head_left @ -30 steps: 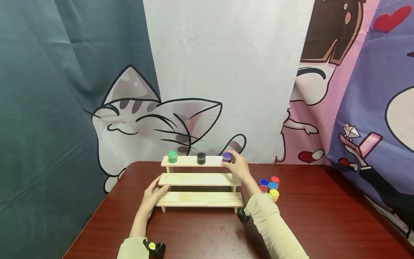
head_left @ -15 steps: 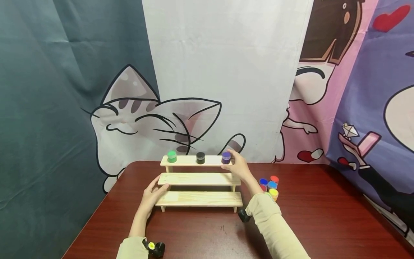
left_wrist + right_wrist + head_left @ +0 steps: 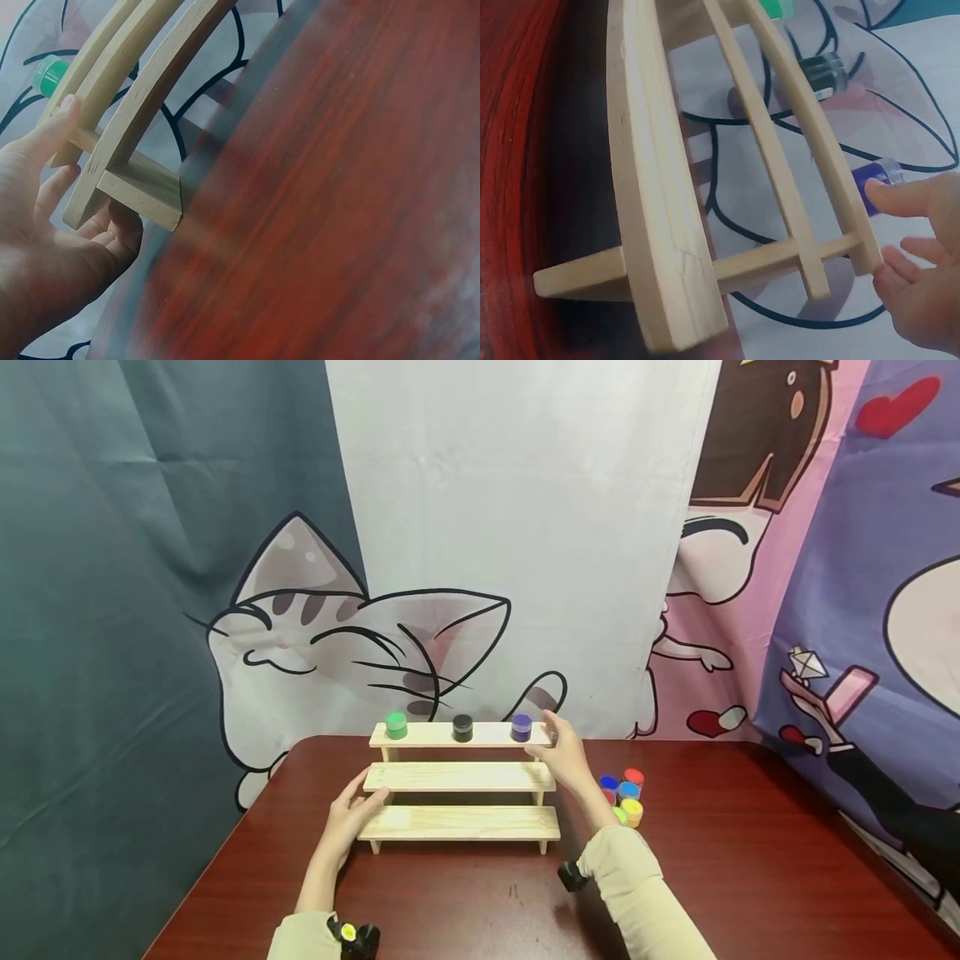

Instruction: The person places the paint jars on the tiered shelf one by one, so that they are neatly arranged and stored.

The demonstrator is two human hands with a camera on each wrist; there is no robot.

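Note:
A three-tier wooden display stand (image 3: 459, 777) stands on the table in the head view. Its left end is held by my left hand (image 3: 348, 817), thumb at the middle shelf and fingers curled around the edge, as the left wrist view (image 3: 56, 247) also shows. On the top shelf sit a green paint jar (image 3: 396, 725), a black paint jar (image 3: 462, 727) and a purple paint jar (image 3: 521, 727), spaced apart. My right hand (image 3: 564, 756) is just right of the purple jar, thumb and fingers spread and holding nothing. The right wrist view has its thumb beside the purple jar (image 3: 870, 187).
Right of the stand, a cluster of several paint jars (image 3: 628, 792) in red, blue, yellow and green stands on the brown table (image 3: 720, 843), partly behind my right forearm. A printed cloth backdrop (image 3: 525, 527) hangs behind the table. Each wrist carries a black camera (image 3: 573, 875).
My right hand has let go of the purple jar and moved slightly right of it; the jar stays on the top shelf. My left hand keeps its hold on the stand.

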